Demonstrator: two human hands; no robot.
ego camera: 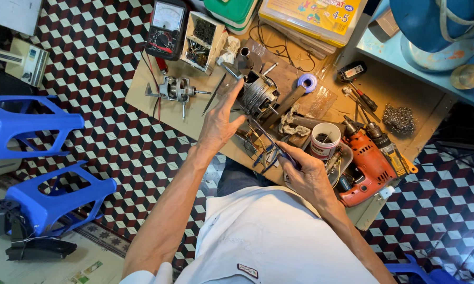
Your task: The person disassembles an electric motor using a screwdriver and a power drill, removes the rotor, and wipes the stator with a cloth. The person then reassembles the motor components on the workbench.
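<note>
Near the middle of the wooden board, the left hand rests open against the round motor, steadying it. The right hand is closed on blue-handled pliers, close to the motor's wires. This looks like wire work, needing a small, careful reach. An orange drill and a white cup crowd the right edge.

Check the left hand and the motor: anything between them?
Nothing visible. The left hand already rests on the motor, fingers against its left side. The right hand sits apart, nearer the body, holding a thin tool amid loose wires; whether its tip reaches the motor is unclear.
</note>
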